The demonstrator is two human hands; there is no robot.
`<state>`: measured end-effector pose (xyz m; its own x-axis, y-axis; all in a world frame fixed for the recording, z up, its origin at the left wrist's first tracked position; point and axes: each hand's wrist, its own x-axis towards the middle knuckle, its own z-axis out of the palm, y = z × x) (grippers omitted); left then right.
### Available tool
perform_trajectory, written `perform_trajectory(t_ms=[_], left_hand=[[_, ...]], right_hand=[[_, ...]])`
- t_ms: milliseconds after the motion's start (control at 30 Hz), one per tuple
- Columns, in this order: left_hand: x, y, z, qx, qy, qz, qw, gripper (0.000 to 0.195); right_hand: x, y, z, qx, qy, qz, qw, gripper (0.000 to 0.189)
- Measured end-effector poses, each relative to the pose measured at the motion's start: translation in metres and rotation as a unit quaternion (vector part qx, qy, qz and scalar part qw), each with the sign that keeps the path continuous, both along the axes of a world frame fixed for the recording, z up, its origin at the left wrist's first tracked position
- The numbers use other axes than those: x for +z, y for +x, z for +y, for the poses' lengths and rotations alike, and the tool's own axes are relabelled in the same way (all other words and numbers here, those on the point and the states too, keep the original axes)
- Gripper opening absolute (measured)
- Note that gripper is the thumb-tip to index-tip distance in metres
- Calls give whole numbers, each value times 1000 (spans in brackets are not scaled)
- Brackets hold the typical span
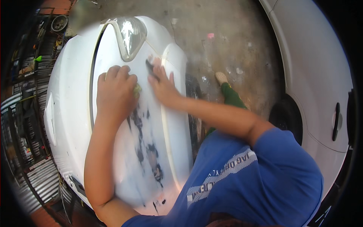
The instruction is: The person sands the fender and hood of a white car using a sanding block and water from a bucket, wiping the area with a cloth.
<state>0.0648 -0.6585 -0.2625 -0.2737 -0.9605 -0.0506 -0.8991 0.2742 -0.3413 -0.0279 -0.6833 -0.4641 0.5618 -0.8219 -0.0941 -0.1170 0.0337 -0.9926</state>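
Observation:
My left hand (116,92) is closed around a crumpled yellow-green cloth or pad (137,90), which shows only at the thumb side. It rests on the white car's front fender (133,161), below the clear headlight (130,37). To its right, my right hand (164,86) lies with extended fingers against the fender near the wheel-arch edge. A narrow dark shape (151,69) shows at its fingertips; whether it is a held piece or a dark patch cannot be told. Black and pinkish patches (153,159) run down the worn, whitish fender surface.
The car's bonnet (71,85) curves away on the left, and its front tyre (194,113) is at the fender's right. A second pale car (314,71) stands along the right. Corrugated metal sheets (42,181) and clutter lie at far left. The concrete floor (241,34) looks stained.

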Motion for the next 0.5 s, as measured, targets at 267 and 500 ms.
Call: perform_trajectory(t_ms=[267, 500], left_hand=[[-2, 2, -1, -5, -1, -7, 1000, 27], [0, -1, -5, -21, -12, -7, 1000, 28]], right_hand=[[-1, 9, 3, -30, -12, 2, 999, 66], [0, 12, -25, -39, -13, 27, 999, 61]])
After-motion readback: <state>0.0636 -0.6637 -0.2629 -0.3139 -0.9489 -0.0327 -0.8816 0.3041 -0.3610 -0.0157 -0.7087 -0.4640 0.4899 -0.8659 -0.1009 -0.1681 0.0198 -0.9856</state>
